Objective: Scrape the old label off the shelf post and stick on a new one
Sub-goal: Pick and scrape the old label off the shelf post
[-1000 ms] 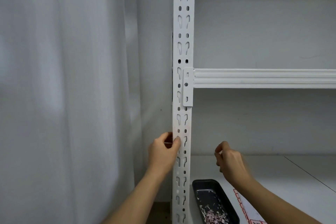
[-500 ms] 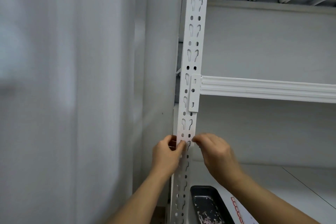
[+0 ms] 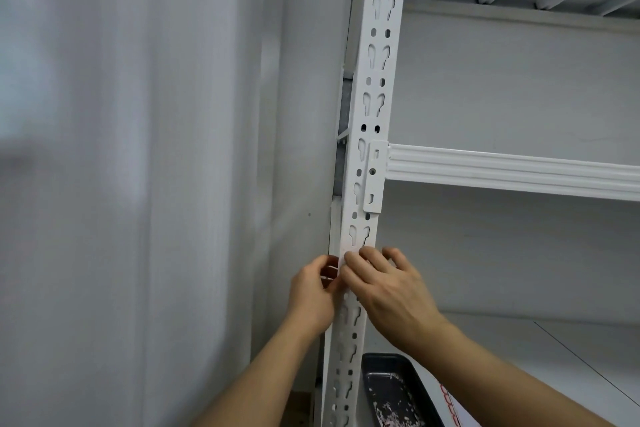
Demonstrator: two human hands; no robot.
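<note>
Label pressed to the shelf post by right hand fingers; left hand pinches its edge.

One head-worn camera looks forward and slightly upward, close to the white shelf post, which runs tilted down the middle. A curtain fills the left; shelves recede to the right.
</note>
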